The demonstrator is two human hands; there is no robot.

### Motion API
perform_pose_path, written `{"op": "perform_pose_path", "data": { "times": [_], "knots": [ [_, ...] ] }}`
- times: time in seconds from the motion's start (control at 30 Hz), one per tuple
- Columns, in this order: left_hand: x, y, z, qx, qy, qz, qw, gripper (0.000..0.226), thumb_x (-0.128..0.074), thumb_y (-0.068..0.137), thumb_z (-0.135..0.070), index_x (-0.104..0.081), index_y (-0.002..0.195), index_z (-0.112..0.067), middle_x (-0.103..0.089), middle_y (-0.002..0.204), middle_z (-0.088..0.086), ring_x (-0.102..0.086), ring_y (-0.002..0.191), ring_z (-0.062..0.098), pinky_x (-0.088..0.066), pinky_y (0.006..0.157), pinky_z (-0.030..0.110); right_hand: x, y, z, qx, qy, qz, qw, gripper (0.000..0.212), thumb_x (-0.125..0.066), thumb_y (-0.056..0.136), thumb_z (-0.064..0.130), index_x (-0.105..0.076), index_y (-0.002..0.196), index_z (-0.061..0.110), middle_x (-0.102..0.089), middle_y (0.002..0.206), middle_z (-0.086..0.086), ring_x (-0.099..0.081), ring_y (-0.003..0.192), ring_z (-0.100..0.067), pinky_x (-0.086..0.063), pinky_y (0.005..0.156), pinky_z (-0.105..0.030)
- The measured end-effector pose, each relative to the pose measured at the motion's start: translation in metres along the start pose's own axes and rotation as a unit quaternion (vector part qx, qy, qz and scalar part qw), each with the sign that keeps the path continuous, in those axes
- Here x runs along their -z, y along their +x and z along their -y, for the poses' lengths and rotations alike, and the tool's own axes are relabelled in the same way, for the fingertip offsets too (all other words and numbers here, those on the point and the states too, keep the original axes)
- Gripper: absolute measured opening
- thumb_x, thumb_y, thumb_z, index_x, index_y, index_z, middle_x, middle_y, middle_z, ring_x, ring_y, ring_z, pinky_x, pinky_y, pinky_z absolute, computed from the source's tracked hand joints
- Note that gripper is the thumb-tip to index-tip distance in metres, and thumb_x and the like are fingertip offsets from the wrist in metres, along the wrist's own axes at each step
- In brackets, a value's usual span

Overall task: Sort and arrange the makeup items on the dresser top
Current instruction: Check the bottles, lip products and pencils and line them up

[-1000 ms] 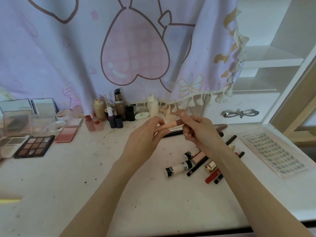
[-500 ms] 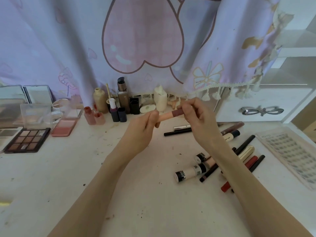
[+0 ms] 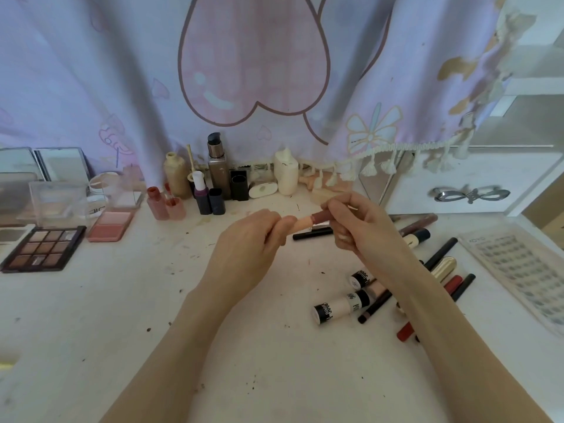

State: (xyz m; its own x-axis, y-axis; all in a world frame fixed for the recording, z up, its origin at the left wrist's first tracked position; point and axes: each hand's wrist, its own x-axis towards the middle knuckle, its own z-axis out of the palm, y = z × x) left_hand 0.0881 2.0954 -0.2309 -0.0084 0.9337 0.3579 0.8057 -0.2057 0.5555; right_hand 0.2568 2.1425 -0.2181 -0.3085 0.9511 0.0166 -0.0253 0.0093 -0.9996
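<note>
Both hands grip one lip tube [image 3: 308, 222] above the dresser top [image 3: 274, 361], left hand [image 3: 247, 251] on its peach body, right hand [image 3: 357, 224] on its cap, so she should twist it snug before laying it down.

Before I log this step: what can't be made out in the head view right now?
- Small tube: both ends hidden inside the left hand and right hand; cap seating unclear.
- Pencils and tubes: partly covered by the right forearm.
- Lash tray: cut off at the right edge.
- Label print: too small to read.
</note>
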Motion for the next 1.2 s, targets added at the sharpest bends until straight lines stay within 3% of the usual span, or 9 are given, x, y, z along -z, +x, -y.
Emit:
{"op": "perform_pose_path", "data": {
  "times": [0.13, 0.23, 0.3, 0.47, 0.57, 0.63, 0.9, 1.07, 1.2],
  "knots": [
    [0.0, -0.002, 0.004, 0.026, -0.069, 0.022, 0.997, 0.023, -0.042, 0.088, -0.043, -0.052, 0.094, -0.024, -0.043, 0.059, -0.007, -0.042, 0.053, 0.011, -0.03, 0.052, 0.026, 0.004, -0.002, 0.003, 0.019, -0.001, 0.032, 0.999, 0.007, -0.052, 0.093, 0.009, -0.057, 0.098, 0.009, -0.067, 0.076, -0.003, -0.045, 0.055, -0.011, -0.032, 0.044, -0.018],
    [-0.004, -0.005, 0.001, 0.012, -0.084, 0.035, 0.996, 0.028, -0.056, 0.084, -0.043, -0.036, 0.097, -0.029, -0.045, 0.063, -0.007, -0.041, 0.052, 0.008, -0.03, 0.051, 0.022, -0.001, -0.005, 0.003, 0.009, -0.038, 0.012, 0.999, 0.015, -0.056, 0.092, 0.019, -0.06, 0.089, 0.005, -0.054, 0.052, 0.007, -0.036, 0.045, -0.008, -0.028, 0.042, -0.018],
    [-0.004, -0.006, -0.002, 0.006, -0.067, 0.022, 0.997, 0.021, -0.055, 0.086, -0.04, -0.039, 0.093, -0.027, -0.045, 0.061, -0.008, -0.042, 0.052, 0.008, -0.032, 0.052, 0.022, -0.002, -0.006, 0.003, 0.012, -0.055, -0.018, 0.998, 0.017, -0.055, 0.092, 0.02, -0.06, 0.085, 0.005, -0.045, 0.044, 0.011, -0.03, 0.039, -0.005, -0.025, 0.04, -0.018],
    [0.0, -0.003, 0.0, 0.02, -0.03, 0.024, 0.999, 0.027, -0.035, 0.095, -0.033, -0.058, 0.091, -0.019, -0.047, 0.061, -0.006, -0.05, 0.06, 0.02, -0.044, 0.062, 0.041, 0.0, -0.006, 0.007, 0.012, 0.014, -0.008, 1.0, 0.008, -0.053, 0.092, 0.006, -0.052, 0.097, 0.012, -0.052, 0.068, -0.002, -0.032, 0.046, -0.008, -0.026, 0.04, -0.017],
    [0.0, -0.004, 0.001, 0.016, -0.056, 0.023, 0.998, 0.015, -0.047, 0.088, -0.043, -0.048, 0.089, -0.028, -0.042, 0.053, -0.007, -0.042, 0.05, 0.011, -0.035, 0.052, 0.024, 0.0, -0.006, 0.006, -0.034, -0.005, 0.0, 0.999, 0.014, -0.057, 0.09, 0.025, -0.053, 0.094, 0.012, -0.048, 0.053, 0.005, -0.028, 0.042, -0.008, -0.023, 0.038, -0.017],
    [-0.001, -0.006, 0.001, 0.006, -0.063, 0.031, 0.998, 0.025, -0.058, 0.081, -0.045, -0.041, 0.092, -0.03, -0.041, 0.052, -0.007, -0.041, 0.05, 0.009, -0.03, 0.05, 0.02, 0.001, -0.005, 0.002, -0.044, -0.013, -0.022, 0.999, 0.016, -0.058, 0.089, 0.026, -0.055, 0.085, 0.011, -0.045, 0.044, 0.011, -0.025, 0.038, -0.006, -0.021, 0.038, -0.017],
    [-0.003, -0.004, 0.002, 0.014, -0.024, 0.027, 0.999, 0.027, -0.041, 0.091, -0.043, -0.054, 0.101, -0.022, -0.046, 0.062, -0.012, -0.045, 0.056, 0.007, -0.034, 0.052, 0.024, 0.008, 0.001, -0.002, -0.045, 0.144, -0.004, 0.988, 0.019, -0.071, 0.06, 0.013, -0.064, 0.074, 0.004, -0.059, 0.066, -0.005, -0.047, 0.054, -0.01, -0.035, 0.041, -0.016],
    [-0.005, -0.007, 0.0, 0.008, -0.024, 0.024, 0.999, 0.022, -0.052, 0.087, -0.043, -0.04, 0.1, -0.029, -0.042, 0.062, -0.009, -0.043, 0.054, 0.008, -0.028, 0.05, 0.022, 0.007, 0.0, -0.001, -0.067, 0.186, 0.041, 0.979, 0.013, -0.064, 0.07, 0.012, -0.066, 0.082, 0.008, -0.057, 0.065, -0.001, -0.045, 0.051, -0.01, -0.032, 0.041, -0.017],
    [-0.005, -0.008, 0.001, 0.001, -0.003, 0.001, 1.0, 0.019, -0.049, 0.09, -0.041, -0.049, 0.099, -0.024, -0.048, 0.064, -0.014, -0.046, 0.056, 0.007, -0.033, 0.05, 0.021, 0.003, -0.001, -0.002, -0.062, 0.15, 0.004, 0.987, 0.013, -0.063, 0.078, 0.018, -0.064, 0.071, 0.006, -0.036, 0.05, 0.002, -0.031, 0.042, -0.008, -0.024, 0.04, -0.017]
  ]
}}
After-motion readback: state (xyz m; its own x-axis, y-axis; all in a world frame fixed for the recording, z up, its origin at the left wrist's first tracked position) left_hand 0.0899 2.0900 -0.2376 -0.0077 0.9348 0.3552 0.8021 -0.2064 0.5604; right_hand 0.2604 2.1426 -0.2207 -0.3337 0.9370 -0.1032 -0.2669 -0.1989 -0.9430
